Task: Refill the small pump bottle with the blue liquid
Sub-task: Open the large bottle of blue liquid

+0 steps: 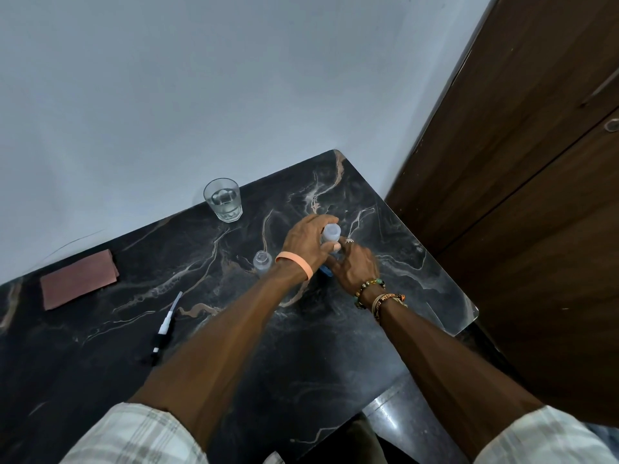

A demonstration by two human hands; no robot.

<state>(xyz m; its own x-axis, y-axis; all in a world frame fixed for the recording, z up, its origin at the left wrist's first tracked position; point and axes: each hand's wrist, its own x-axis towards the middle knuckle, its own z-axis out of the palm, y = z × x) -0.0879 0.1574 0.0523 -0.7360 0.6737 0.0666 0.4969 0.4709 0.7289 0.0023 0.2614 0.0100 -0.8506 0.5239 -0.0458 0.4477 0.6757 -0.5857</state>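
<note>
Head view, looking down: both hands meet at the far right of the dark marble table (pixel 187 249). The left hand (pixel 308 244) curls round the translucent top of the refill container (pixel 331 232), and the right hand (pixel 356 267) grips its lower part, where a bit of blue shows. I'd say the cap is being twisted off. The small pump bottle (pixel 262 261) stands open just left of the left wrist; its pump head (pixel 165 324) lies nearer, further left. Best to brace the base, turn only the top, and keep the container upright so nothing spills or knocks the open bottle.
</note>
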